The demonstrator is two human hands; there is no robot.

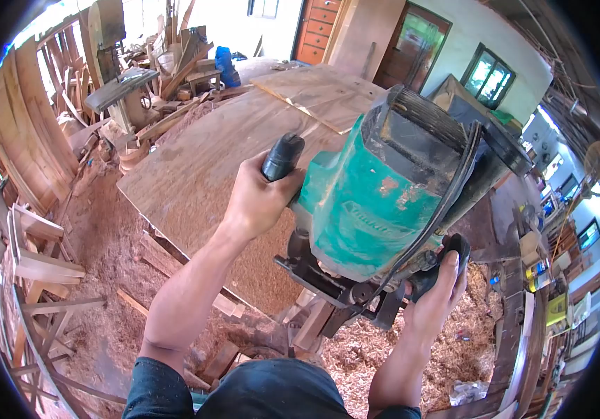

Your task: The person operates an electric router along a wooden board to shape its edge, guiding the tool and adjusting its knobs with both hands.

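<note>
Right by the broad wooden board (202, 174), it's the green router (370, 209): left hand (258, 195) wrapped round one knob (284, 157), right hand (436, 297) gripping the other knob (460, 246). Looks like steadying; next move calls for even, two-handed control.

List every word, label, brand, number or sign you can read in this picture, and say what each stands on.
"Makita": faint lettering on the side of the green power tool.
Too small and blurred to read: any print on the yellow items at the right.
No other text can be made out.
</note>
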